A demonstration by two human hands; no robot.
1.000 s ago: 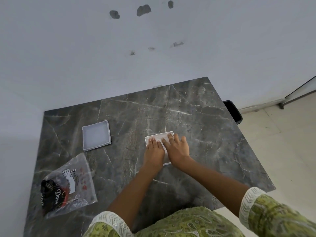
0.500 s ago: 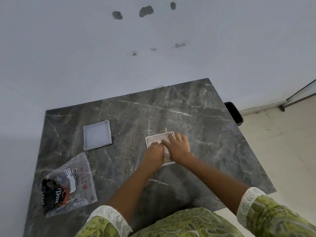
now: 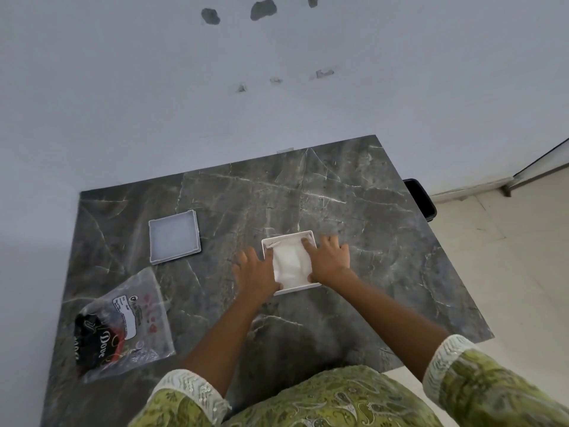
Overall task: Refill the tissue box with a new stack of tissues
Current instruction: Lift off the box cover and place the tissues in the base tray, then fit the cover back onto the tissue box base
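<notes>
A small white square tissue box (image 3: 287,236) stands open on the dark marble table (image 3: 354,303). A white stack of tissues (image 3: 289,263) lies inside it, slightly creased. My left hand (image 3: 255,272) lies flat with spread fingers against the box's left side, its thumb at the near-left corner. My right hand (image 3: 330,260) rests over the right wall, index finger reaching into the box and thumb at the near-right corner. Neither hand lifts anything.
The box's white square lid (image 3: 174,236) lies upside down to the left. A crumpled clear plastic wrapper with black and red print (image 3: 123,325) sits near the table's front left. A black object (image 3: 420,198) stands past the table's right edge. A pale wall lies behind.
Both hands were pressed together on top of the tissues. They have slid apart to the box's left and right sides, uncovering the stack.
</notes>
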